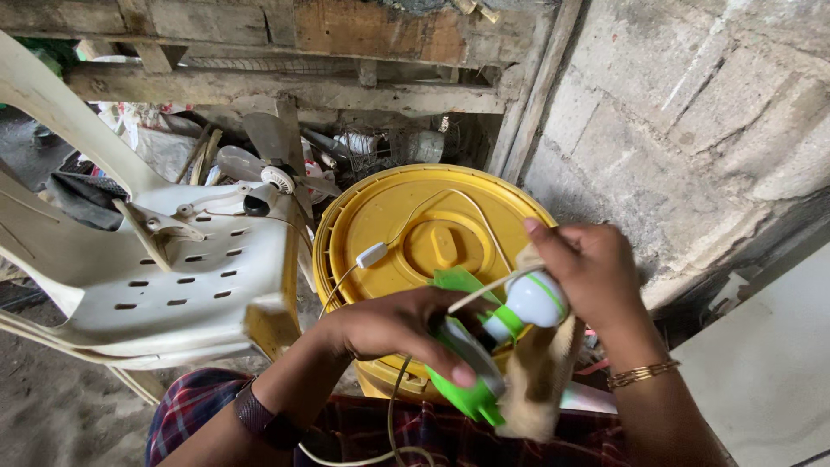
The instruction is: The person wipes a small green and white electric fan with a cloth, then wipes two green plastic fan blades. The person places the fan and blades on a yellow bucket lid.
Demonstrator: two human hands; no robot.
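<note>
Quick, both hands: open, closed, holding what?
Left hand: closed on the green-and-white device.
Right hand: closed, pressing a tan cloth against it.

Grey block wall (692,112) right; white plastic chair (164,268) left; wooden beams (285,86) overhead; dirt floor (52,406).

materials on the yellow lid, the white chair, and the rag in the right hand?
Yellow lid: looks like moulded plastic, semi-gloss, with raised rings and a dusty sheen.
White chair: also plastic by the look, matte and grimy, with moulded slots in the seat.
Rag held by the right hand: probably woven or fleecy cloth, tan, soft limp drape and fuzzy edge; exact fibre unclear.
</note>
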